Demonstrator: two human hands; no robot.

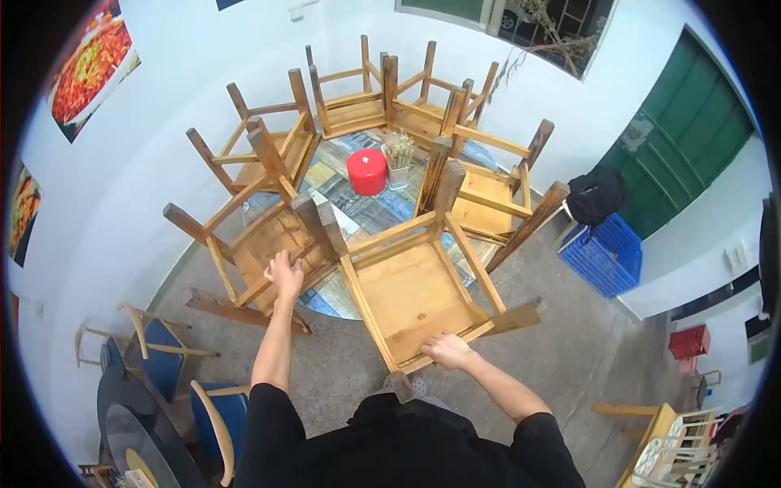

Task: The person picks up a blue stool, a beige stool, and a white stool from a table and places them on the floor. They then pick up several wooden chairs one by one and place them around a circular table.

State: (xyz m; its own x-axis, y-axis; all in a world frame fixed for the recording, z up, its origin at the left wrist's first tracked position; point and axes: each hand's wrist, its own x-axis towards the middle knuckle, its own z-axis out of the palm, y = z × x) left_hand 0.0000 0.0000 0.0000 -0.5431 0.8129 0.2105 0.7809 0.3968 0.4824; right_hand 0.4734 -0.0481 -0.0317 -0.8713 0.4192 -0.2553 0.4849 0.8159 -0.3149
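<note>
Upturned wooden stools ring a round table [329, 175] with a blue and yellow patchwork top. At the near edge, one wooden stool [415, 297] has its legs up and its seat's underside facing me. My right hand [447, 350] is closed on this stool's near rail. To the left, another upturned stool [277, 240] stands tilted on the table edge. My left hand [285, 275] has its fingers curled over that stool's near rail; the fingertips are partly hidden.
A red round container [367, 172] and a basket of thin sticks [398, 161] stand mid-table. More upturned stools [488, 203] line the far side. Blue chairs [220, 423] flank a dark table [138, 423] at lower left. A blue crate [602, 254] sits by the green door [683, 134].
</note>
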